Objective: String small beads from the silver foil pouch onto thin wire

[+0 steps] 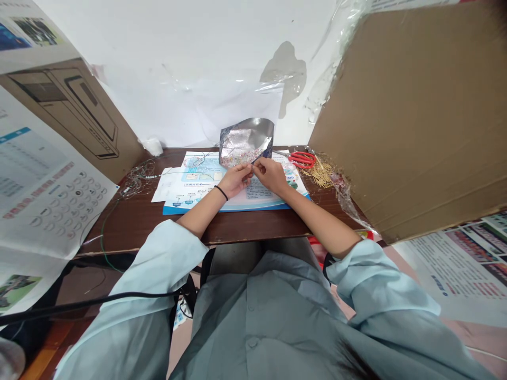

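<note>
The left hand point(235, 180) and right hand point(271, 177) are pinching a tiny item point(252, 167) between tight fingers point(246, 168) — a slip could drop it onto the leaflet point(198, 203).

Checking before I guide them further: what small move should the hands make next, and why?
Probably bring the pinch slightly toward the foil bag. The left hand and right hand meet fingertip to fingertip over a printed sheet, gripping something too fine to make out, and the bag's colourful pieces lie just beyond them.
</note>
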Demonstrator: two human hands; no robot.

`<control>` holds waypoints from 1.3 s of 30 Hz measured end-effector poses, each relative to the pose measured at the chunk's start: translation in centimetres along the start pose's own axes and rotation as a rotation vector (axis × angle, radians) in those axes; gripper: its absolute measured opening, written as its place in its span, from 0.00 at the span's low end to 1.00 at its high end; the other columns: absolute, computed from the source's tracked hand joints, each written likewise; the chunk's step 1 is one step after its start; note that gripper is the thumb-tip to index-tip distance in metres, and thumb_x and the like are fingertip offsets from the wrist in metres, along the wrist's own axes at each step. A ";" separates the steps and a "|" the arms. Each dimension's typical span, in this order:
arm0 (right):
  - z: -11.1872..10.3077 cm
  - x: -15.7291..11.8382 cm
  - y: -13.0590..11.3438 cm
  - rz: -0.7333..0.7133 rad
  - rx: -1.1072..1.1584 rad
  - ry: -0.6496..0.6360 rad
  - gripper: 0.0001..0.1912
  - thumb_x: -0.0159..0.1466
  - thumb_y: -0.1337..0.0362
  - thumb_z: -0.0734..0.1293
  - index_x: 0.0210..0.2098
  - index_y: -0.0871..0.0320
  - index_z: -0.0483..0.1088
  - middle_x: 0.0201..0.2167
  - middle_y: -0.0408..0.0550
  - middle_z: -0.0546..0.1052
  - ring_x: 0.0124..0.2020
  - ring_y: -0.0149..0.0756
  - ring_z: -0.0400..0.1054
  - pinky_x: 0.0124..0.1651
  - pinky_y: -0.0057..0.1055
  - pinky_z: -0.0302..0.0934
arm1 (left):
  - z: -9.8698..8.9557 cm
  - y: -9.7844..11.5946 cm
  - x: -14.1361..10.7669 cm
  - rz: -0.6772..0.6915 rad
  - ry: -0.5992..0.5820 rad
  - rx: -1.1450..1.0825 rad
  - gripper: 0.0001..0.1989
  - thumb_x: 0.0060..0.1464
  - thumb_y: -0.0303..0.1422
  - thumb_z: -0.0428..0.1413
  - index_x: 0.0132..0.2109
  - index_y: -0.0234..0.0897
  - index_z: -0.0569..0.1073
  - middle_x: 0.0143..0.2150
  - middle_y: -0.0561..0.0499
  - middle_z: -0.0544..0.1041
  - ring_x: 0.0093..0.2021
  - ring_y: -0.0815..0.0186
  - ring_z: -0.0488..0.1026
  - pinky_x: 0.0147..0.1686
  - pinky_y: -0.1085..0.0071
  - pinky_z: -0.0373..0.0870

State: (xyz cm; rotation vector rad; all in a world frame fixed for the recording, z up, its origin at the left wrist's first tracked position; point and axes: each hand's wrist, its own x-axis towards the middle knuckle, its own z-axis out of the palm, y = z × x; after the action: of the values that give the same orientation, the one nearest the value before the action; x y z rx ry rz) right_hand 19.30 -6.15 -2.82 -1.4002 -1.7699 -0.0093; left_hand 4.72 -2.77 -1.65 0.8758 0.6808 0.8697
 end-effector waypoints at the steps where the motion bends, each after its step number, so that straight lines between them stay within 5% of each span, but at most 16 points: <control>1: 0.0 0.0 0.0 0.002 0.008 -0.005 0.07 0.65 0.63 0.63 0.30 0.56 0.68 0.26 0.44 0.73 0.30 0.34 0.63 0.36 0.30 0.54 | 0.0 0.0 0.0 0.001 0.001 0.004 0.08 0.52 0.24 0.65 0.28 0.31 0.74 0.24 0.54 0.70 0.26 0.76 0.68 0.23 0.81 0.61; 24: -0.2 0.2 0.3 0.015 0.187 -0.023 0.08 0.64 0.65 0.64 0.36 0.56 0.76 0.35 0.46 0.80 0.32 0.35 0.69 0.39 0.31 0.60 | -0.2 -0.3 0.1 0.052 0.029 0.126 0.10 0.55 0.27 0.63 0.27 0.33 0.73 0.23 0.53 0.70 0.25 0.75 0.66 0.22 0.80 0.62; 31: -0.6 0.2 -0.2 0.054 0.200 -0.034 0.07 0.63 0.63 0.66 0.33 0.57 0.76 0.27 0.44 0.77 0.27 0.32 0.65 0.35 0.30 0.59 | -0.1 -0.2 0.0 0.094 0.068 0.214 0.11 0.57 0.30 0.62 0.27 0.33 0.72 0.22 0.53 0.68 0.23 0.75 0.64 0.21 0.80 0.60; 39: -0.5 0.4 0.1 0.189 0.333 0.053 0.07 0.63 0.61 0.65 0.30 0.57 0.72 0.23 0.41 0.73 0.25 0.31 0.64 0.33 0.30 0.59 | -0.1 1.8 0.1 0.063 0.258 0.017 0.14 0.62 0.23 0.51 0.27 0.34 0.66 0.24 0.52 0.73 0.20 0.77 0.65 0.20 0.82 0.61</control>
State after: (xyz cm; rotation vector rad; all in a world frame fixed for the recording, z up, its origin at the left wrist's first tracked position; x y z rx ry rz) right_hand 19.68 -6.01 -2.33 -1.3022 -1.5077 0.3316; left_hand 4.09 -1.99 -0.12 0.8111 0.8892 1.0462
